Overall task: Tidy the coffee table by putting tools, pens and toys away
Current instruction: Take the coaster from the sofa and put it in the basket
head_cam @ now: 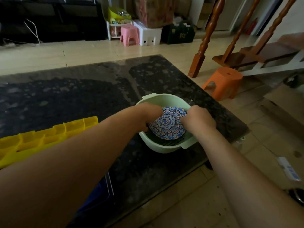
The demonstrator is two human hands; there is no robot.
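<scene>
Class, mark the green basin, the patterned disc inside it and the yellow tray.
green basin [166, 100], head view, far inner wall.
patterned disc [167, 123], head view, centre of its face.
yellow tray [32, 140], head view, a compartment.

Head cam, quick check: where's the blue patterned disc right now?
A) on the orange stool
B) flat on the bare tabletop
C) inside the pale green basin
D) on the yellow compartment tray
C: the blue patterned disc sits tilted inside the pale green basin, which stands on the dark table.
</scene>
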